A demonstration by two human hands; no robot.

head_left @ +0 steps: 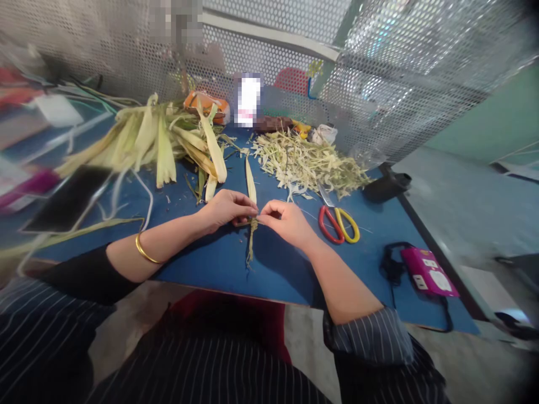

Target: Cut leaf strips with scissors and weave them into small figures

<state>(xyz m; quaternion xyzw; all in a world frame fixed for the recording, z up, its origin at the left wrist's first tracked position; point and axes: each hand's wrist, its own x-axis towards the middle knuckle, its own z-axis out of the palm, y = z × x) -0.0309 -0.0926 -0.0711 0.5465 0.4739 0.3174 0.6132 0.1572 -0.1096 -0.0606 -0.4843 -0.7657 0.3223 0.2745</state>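
Observation:
My left hand [225, 210] and my right hand [288, 221] meet over the blue table, their fingertips pinched together on a corn husk strip [250, 182]. The pale, flat, pointed end of the strip reaches away from me. Below my fingers hangs a narrow twisted or knotted tail [250, 247]. My fingers hide the exact spot they grip. To the right of my right hand lie scissors [338, 221] with one red and one yellow handle, their blades toward the husk shreds [307, 160]. A large bundle of corn husks [155, 137] lies beyond my left hand.
A metal mesh panel [278, 50] stands along the back of the blue table [278, 275]. An orange packet [206, 106] sits near it. A dark cylinder [386, 188] and a magenta box with a black cord [429, 272] lie to the right. A dark flat device [67, 199] lies left.

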